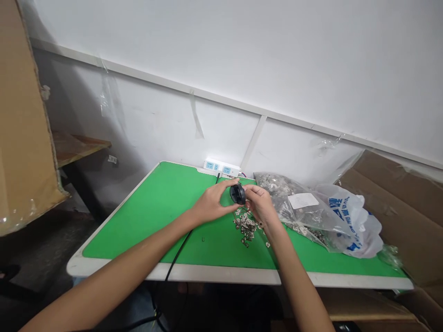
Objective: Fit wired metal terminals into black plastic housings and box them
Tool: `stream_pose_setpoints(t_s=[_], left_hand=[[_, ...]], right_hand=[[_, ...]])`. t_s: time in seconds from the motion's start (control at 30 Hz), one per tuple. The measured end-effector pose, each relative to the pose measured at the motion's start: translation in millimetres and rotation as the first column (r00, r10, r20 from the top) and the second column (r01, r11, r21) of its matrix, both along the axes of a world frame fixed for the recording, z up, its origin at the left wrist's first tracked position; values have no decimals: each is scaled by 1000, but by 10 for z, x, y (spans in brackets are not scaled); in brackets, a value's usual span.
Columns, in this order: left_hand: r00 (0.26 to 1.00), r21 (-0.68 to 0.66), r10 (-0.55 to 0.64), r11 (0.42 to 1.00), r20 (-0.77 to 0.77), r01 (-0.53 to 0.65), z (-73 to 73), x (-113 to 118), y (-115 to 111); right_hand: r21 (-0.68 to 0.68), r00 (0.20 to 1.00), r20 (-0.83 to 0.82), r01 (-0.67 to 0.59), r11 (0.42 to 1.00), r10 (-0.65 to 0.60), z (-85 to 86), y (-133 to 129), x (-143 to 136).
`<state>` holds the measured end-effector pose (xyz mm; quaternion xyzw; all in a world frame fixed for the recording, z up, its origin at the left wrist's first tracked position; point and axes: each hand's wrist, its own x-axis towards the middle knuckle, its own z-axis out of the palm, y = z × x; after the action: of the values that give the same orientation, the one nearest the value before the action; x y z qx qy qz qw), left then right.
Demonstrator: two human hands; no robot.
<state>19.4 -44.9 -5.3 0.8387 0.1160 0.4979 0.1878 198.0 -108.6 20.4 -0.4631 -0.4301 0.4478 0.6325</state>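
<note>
My left hand (212, 203) holds a round black part (237, 194) with a hollow, ribbed inside, between thumb and fingers. It is tilted on edge above the table. From the right, my right hand (259, 201) closes its fingertips on the back edge of the same part. Whether a small piece also sits between those fingertips is hidden. Below the hands lies a loose pile of small silvery metal pieces (246, 227) on the green table mat (138, 216).
A white power strip (221, 167) lies at the table's back edge; a black cable (178, 253) crosses the mat. Right of my hands is a clear bag of metal pieces (277, 184) beside a white plastic bag (360, 221). Cardboard (398, 207) stands right, a carton (27, 115) left.
</note>
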Motion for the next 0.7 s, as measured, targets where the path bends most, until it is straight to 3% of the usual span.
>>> stream_pose_setpoints(t_s=[0.7], left_hand=[[998,-67,-58,996,1,58,-19,-3,29]], right_hand=[[-35,989,-142,-47,998,41,-147,46,75]])
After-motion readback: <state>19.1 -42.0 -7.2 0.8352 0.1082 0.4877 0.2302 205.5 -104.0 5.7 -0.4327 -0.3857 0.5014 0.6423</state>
